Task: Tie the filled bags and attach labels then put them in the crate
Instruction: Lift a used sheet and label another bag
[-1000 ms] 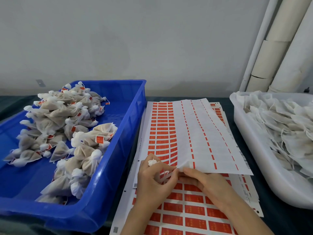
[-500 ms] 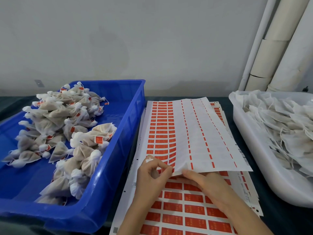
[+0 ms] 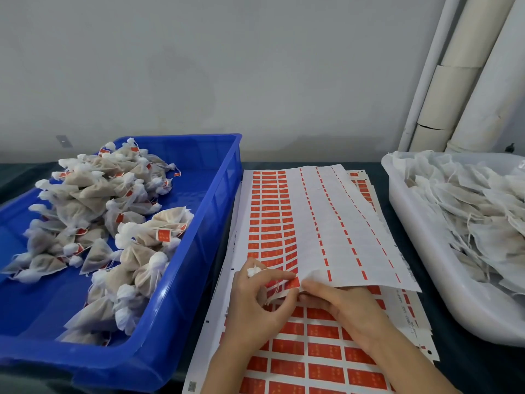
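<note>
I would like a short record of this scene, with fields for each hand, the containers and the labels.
Left hand: holds a bag's white tuft, fingertips at a red label
Right hand: holds the lifted near edge of the top label sheet
Blue crate: on the left, holds tied bags with labels
White tub: on the right, holds untied bags
Lower sheets: full rows of red labels, under both hands

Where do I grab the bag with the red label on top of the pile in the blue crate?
Probably by its white knotted neck, pinched from above on the left. The bag lies on its side on top of others in the crate, neck sticking out free; the filled body is soft and wide.
</note>
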Available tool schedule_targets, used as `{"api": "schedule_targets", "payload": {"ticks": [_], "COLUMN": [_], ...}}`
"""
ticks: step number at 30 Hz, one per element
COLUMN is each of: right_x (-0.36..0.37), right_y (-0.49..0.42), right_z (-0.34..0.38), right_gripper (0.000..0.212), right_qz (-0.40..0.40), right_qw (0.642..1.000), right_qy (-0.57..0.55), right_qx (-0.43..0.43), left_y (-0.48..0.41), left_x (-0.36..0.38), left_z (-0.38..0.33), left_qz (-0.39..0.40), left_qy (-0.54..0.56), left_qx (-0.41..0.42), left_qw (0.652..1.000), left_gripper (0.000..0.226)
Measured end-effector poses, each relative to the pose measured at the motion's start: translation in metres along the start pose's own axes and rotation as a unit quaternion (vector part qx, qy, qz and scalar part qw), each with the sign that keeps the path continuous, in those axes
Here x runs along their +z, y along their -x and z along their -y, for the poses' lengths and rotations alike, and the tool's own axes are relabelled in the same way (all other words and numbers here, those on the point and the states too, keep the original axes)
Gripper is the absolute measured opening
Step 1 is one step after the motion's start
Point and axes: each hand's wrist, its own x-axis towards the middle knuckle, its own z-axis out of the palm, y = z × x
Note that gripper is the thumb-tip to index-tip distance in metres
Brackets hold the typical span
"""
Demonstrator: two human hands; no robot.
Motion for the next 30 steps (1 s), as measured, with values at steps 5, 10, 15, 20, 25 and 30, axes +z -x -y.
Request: {"api": "schedule_targets", "payload": {"ticks": [5,10,15,20,25,30], "right_x": [-0.0005,-0.0004,-0.0015,-0.0012,-0.0010,0.0014], "right_y": [-0.0007,-0.0013,-0.0003,-0.0009,0.0002,0.0009], "right_z": [-0.0004,0.0012,0.0017,0.0010,0.0000,0.0010], "right_gripper": [0.060,0.069,0.061,0.058,0.059,0.062], "right_qz": [-0.009,-0.001,0.016,0.016,-0.010,-0.041], "right_qw": [1.000,1.000,0.999,0.999,0.999,0.995], "right_qy": [0.009,-0.008,-0.031,-0.021,0.034,0.090], "right_qx": [-0.005,-0.012,-0.019,-0.027,-0.029,-0.012], "left_y": [0.0008,0.0019,0.0042,0.0037,0.0040,0.0033], "left_x": [0.0008,0.0016,0.0018,0.0022,0.0027,0.0033], "left_z": [-0.0007,-0.0014,-0.0014,-0.0030,-0.0023,-0.0011], "left_qz": [-0.021,-0.070,-0.104,-0.099,-0.075,-0.072], "left_qy": [-0.029,-0.036,-0.046,-0.029,-0.017,-0.020], "left_qx": [0.032,0.080,0.119,0.124,0.095,0.067], "left_qw": [0.999,0.994,0.986,0.987,0.992,0.995], "left_gripper": [0.028,0.021,0.027,0.022,0.026,0.011]}}
